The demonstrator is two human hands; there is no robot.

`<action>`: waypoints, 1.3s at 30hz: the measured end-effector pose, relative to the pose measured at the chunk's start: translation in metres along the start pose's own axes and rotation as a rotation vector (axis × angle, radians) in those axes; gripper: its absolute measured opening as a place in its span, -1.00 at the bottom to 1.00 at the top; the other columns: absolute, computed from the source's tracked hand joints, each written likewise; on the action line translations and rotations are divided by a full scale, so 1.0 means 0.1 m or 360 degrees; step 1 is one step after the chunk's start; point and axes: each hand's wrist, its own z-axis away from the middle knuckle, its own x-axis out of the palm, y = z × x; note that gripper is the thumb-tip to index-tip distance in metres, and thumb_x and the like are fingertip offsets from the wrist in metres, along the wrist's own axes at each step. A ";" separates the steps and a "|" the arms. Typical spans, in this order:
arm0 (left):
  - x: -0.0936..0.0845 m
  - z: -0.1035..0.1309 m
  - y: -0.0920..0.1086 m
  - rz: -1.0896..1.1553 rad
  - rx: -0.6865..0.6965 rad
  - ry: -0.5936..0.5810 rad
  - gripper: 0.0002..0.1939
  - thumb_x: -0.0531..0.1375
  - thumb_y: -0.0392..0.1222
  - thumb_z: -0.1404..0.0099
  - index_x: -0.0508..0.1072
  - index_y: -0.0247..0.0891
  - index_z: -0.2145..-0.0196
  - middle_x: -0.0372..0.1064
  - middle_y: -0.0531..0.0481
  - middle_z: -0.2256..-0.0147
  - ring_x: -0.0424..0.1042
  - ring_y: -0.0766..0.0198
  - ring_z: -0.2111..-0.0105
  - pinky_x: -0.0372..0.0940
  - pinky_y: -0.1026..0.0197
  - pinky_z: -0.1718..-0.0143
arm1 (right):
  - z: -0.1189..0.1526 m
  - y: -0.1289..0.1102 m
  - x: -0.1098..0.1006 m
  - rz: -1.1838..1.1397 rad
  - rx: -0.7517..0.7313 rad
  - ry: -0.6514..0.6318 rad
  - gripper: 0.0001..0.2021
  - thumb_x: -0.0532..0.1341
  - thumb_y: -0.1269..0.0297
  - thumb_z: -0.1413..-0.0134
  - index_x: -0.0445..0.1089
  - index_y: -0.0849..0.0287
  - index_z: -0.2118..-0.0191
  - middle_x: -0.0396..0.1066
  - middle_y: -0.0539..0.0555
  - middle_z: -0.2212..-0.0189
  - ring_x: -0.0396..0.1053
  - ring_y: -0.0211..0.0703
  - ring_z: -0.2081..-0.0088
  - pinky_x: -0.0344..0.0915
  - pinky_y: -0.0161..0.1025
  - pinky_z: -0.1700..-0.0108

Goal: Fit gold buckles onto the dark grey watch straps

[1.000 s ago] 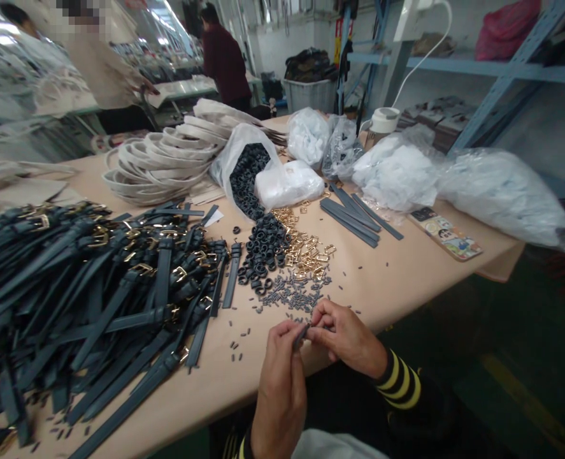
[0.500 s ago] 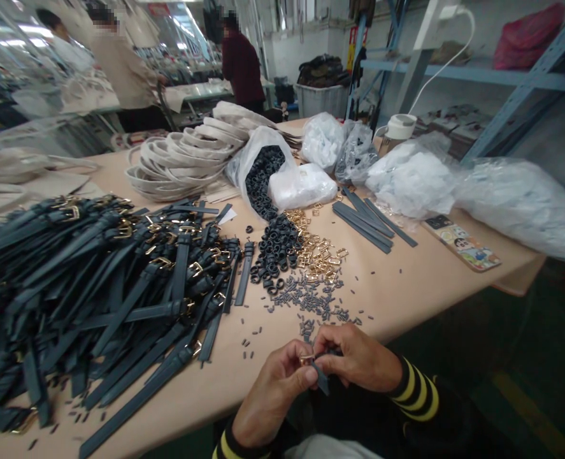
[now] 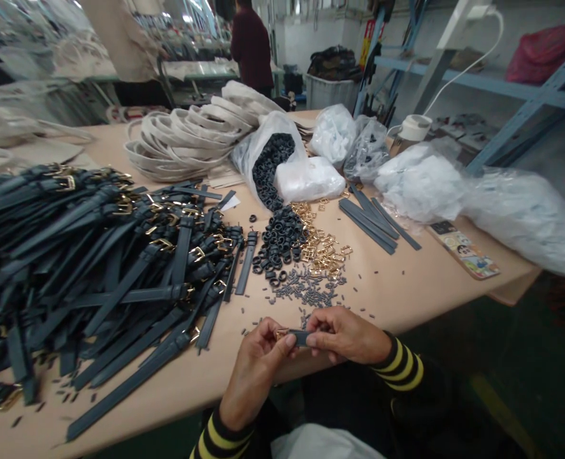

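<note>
Between my two hands, at the table's near edge, a short dark strap (image 3: 301, 338) is stretched sideways. My left hand (image 3: 263, 357) pinches its left end, where a gold buckle (image 3: 281, 333) shows at the fingertips. The fingers of my right hand (image 3: 346, 335) are closed round the strap's other end, which they partly hide. Just beyond my hands lie scattered small dark tubes (image 3: 306, 290). Gold buckles (image 3: 327, 255) and a heap of dark strap loops (image 3: 282, 239) lie behind those.
Finished-looking buckled straps (image 3: 120, 268) are piled on the left. Pale handles (image 3: 181, 146) and a plastic bag of loops (image 3: 272, 159) stand at the back. Plain strips (image 3: 368, 223), a patterned phone (image 3: 466, 250) and white plastic bags (image 3: 420, 182) lie right. People stand beyond.
My hands have shifted slightly left and moved apart. The strap, which hung down between the fingers, is now held out level. The view has tilted down a little.
</note>
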 end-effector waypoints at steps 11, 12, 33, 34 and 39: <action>-0.24 -0.12 -0.02 -0.0066 -0.0123 -0.0110 -0.75 0.13 -0.07 -0.17 0.34 -0.35 0.45 0.41 -0.02 0.61 0.32 0.41 0.64 0.19 0.37 0.55 | -0.41 -0.36 -0.11 0.1242 -0.0284 0.0054 -0.88 0.14 0.28 -0.06 0.41 0.15 0.36 0.38 -0.03 0.57 0.30 -0.28 0.50 0.08 -0.38 0.43; -0.25 -0.13 -0.03 -0.0049 -0.0119 -0.0089 -0.75 0.13 -0.06 -0.16 0.33 -0.35 0.46 0.40 -0.01 0.63 0.31 0.41 0.65 0.18 0.37 0.56 | -0.49 -0.39 -0.17 0.1307 -0.0296 0.0090 -0.86 0.12 0.28 -0.07 0.41 0.15 0.34 0.39 -0.01 0.53 0.31 -0.27 0.46 0.11 -0.37 0.40; -0.12 -0.12 -0.05 0.0147 0.0000 0.0339 -0.70 0.17 0.01 -0.08 0.26 -0.31 0.47 0.37 0.07 0.60 0.33 0.41 0.67 0.24 0.37 0.63 | -0.38 -0.30 0.01 0.0244 -0.0092 0.0362 -0.87 0.10 0.29 -0.03 0.31 0.24 0.35 0.30 -0.05 0.63 0.30 -0.31 0.60 0.24 -0.37 0.54; -0.10 -0.11 -0.05 0.0137 0.0022 0.0343 -0.70 0.16 0.00 -0.09 0.26 -0.31 0.46 0.36 0.07 0.59 0.34 0.41 0.66 0.24 0.36 0.63 | -0.34 -0.24 0.07 0.0154 -0.0068 0.0426 -0.87 0.11 0.29 -0.02 0.31 0.24 0.36 0.30 -0.05 0.62 0.31 -0.31 0.59 0.25 -0.37 0.53; 0.04 -0.01 -0.02 0.0065 0.0133 0.0300 -0.76 0.13 -0.05 -0.15 0.26 -0.30 0.45 0.35 0.09 0.60 0.35 0.39 0.63 0.24 0.35 0.60 | -0.24 -0.08 0.23 -0.0186 -0.0061 0.0607 -0.82 0.18 0.22 0.04 0.31 0.25 0.36 0.34 -0.02 0.58 0.34 -0.29 0.55 0.29 -0.34 0.47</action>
